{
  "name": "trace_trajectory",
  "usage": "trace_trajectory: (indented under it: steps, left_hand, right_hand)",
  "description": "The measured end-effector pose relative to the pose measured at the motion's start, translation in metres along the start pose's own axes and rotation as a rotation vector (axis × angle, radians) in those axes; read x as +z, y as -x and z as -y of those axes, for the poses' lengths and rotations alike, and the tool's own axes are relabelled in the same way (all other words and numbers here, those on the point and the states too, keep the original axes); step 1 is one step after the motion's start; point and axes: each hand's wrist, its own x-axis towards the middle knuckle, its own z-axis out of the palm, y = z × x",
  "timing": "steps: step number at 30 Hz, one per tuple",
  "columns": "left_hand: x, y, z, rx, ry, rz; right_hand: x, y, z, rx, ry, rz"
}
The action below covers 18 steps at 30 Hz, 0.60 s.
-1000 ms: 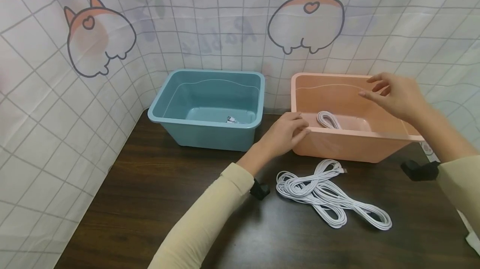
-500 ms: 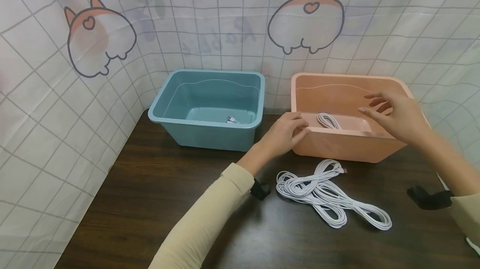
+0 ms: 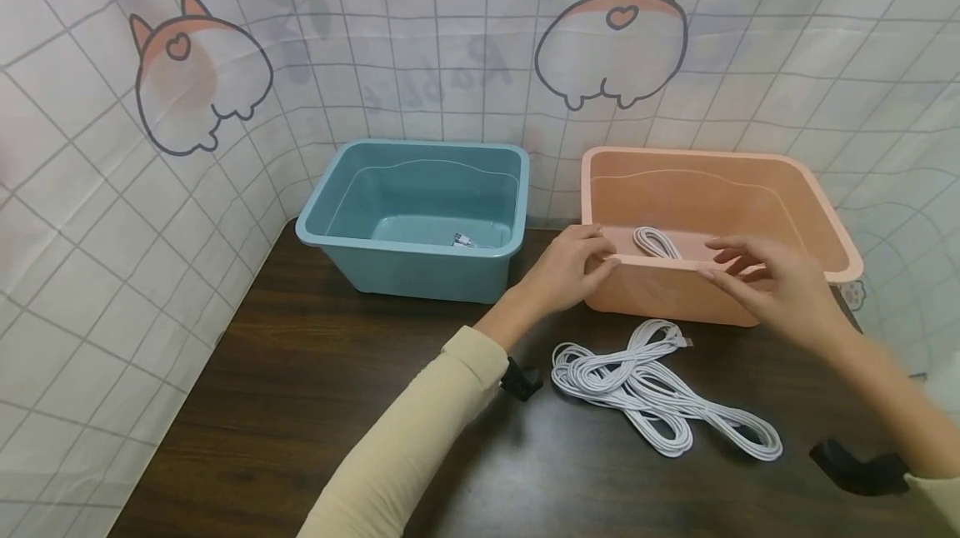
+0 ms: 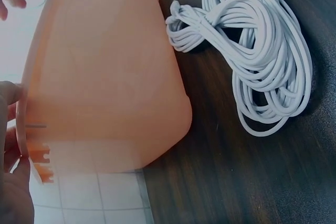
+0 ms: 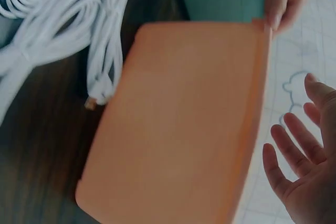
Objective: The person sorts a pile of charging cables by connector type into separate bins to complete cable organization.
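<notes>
Left hand (image 3: 573, 267): thumb and fingers clamped on the rim of a peach-coloured rectangular plastic bin (image 3: 652, 292), at the rim's front left corner. The bin stands to the right of this grip. Right hand (image 3: 783, 292): fingers apart and loosely bent, holding nothing, farther right along the same front rim; the right wrist view shows a gap between them and the rim.

Inside the bin, right of the grip, lies a coil of white cable (image 3: 655, 242), its lower part hidden by the front wall. Below and right of the grip, a looped bundle of long white cables (image 3: 637, 371) lies just in front of the bin, a plug (image 3: 684, 341) at its upper end. Left of the grip stands a blue rectangular plastic bin (image 3: 420, 271); a small plug (image 3: 462, 239) shows inside, the rest cut off from sight by the front wall.

All rest on a dark wood-grain table (image 3: 300, 396). Behind, a white gridded cloth (image 3: 450, 5) carries corgi prints and faint lettering (image 3: 480, 63), too pale to read with certainty. The right sleeve (image 3: 937, 496) is cut off at the frame edge.
</notes>
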Motion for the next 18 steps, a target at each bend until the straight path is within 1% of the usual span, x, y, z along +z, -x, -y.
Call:
trace_trajectory:
  steps: [5,13,18]
  left_hand:
    - [0.0,-0.001,0.0,-0.001,0.006,-0.005]
    - [-0.001,-0.001,-0.002,-0.008,0.008,-0.008]
    - [0.0,-0.001,-0.002,-0.024,0.004,0.002]
  right_hand:
    - [0.014,0.014,0.006,-0.073,0.001,0.005]
    - [0.038,0.035,0.005,-0.13,-0.029,0.061]
    - [0.054,0.045,0.001,-0.164,-0.079,0.111]
